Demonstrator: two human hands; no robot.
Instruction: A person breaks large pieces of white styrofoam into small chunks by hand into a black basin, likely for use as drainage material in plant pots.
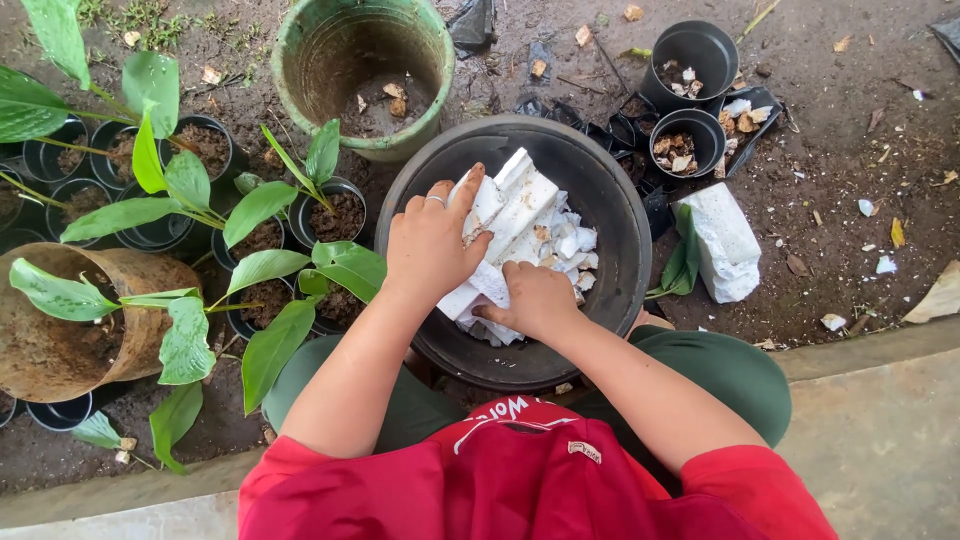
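Note:
A large black plastic pot (620,215) sits between my knees, holding broken pieces of white foam (545,215). My left hand (432,243), with a ring on one finger, lies over the left side of the foam pile and grips a long white piece. My right hand (535,297) is curled around foam at the pot's near side, pressing on the pieces. Both hands are inside the pot's rim.
A green bucket (300,50) stands behind the pot. Small black pots with soil and green-leaved seedlings (262,205) crowd the left, beside a rusty brown pot (60,350). At right lie a white foam block (727,245) and small black pots with foam bits (690,50). Concrete edge nearby.

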